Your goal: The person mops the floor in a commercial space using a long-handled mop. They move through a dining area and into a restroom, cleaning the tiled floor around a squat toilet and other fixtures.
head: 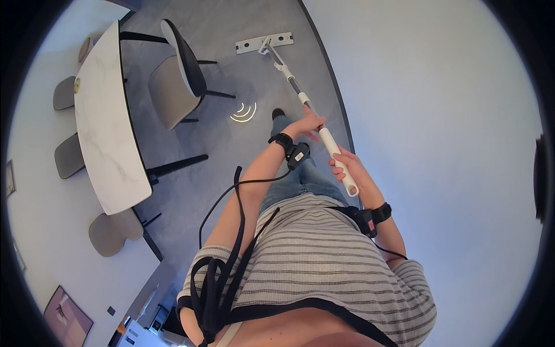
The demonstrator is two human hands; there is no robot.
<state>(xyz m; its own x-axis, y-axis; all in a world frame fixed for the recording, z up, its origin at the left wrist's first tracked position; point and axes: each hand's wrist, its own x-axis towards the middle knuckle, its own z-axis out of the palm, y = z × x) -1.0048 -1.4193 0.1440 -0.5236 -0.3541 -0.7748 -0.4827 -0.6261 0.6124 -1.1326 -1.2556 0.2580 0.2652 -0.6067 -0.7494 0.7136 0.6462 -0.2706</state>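
A flat mop (pixel 330 141) with a white handle and a metal pole slants up and left from my hands. Its white rectangular mop head (pixel 264 43) rests on the grey floor near the top of the view. My left hand (pixel 308 123) grips the pole just above the white handle, with some fingers spread. Lower down, my right hand (pixel 347 165) is closed around the white handle, near its looped end. Both wrists carry black straps with small black devices.
A white marble-patterned table (pixel 115 121) stands at the left, with a grey and black chair (pixel 177 86) beside it and several more chairs around. A white wall (pixel 425 108) with a dark skirting edge runs along the right. Curved light marks show on the floor.
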